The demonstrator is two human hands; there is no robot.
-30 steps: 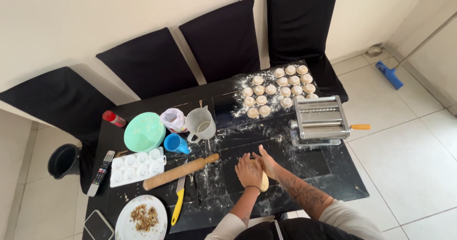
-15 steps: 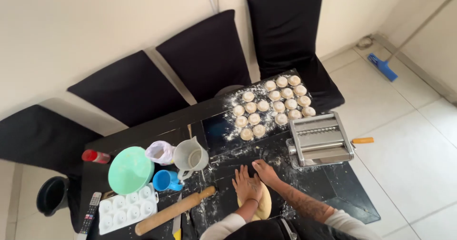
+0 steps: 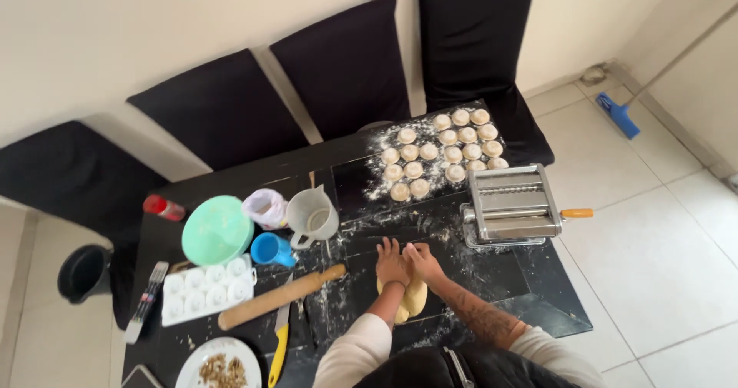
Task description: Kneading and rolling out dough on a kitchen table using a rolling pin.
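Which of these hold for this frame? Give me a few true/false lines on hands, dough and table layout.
1. Both hands press on the dough. True: left hand and right hand lie side by side on the pale dough piece.
2. The rolling pin is in the right hand. False: the rolling pin lies free on the table, left of the hands.
3. The pasta machine stands to the person's right. True: pasta machine, with its orange-tipped handle pointing away from the hands.
4. The small dough rounds sit on the white plate. False: the dough rounds lie on the floured black table; the white plate holds brown bits.
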